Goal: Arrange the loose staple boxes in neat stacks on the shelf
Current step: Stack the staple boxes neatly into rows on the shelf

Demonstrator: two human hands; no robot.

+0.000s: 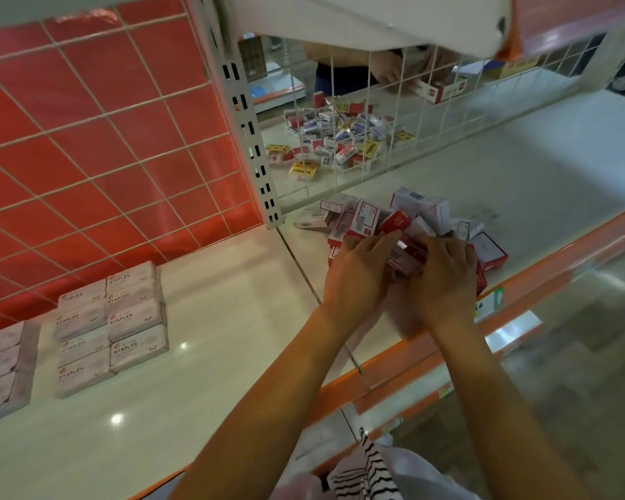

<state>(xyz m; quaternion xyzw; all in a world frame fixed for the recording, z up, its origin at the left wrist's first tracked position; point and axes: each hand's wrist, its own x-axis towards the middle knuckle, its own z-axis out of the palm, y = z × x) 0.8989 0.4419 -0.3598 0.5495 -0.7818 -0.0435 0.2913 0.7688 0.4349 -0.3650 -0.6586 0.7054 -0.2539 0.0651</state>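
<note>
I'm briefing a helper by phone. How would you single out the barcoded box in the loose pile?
On the shelf right of the slotted post, a loose pile lies at the left hand and right hand. The barcoded box sits at the pile's far side. It is big and white with a black barcode on top; most neighbours show red.

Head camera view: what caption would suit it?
Left hand and right hand gather loose red-and-white staple boxes on a cream shelf.

You are standing in a shop, facing a display shelf [231, 319] carrying stacked staple boxes [123, 319], with a wire-grid back panel [105, 138], slotted upright [248, 131], orange edge rail [563, 252] and price label [488, 301].
</note>
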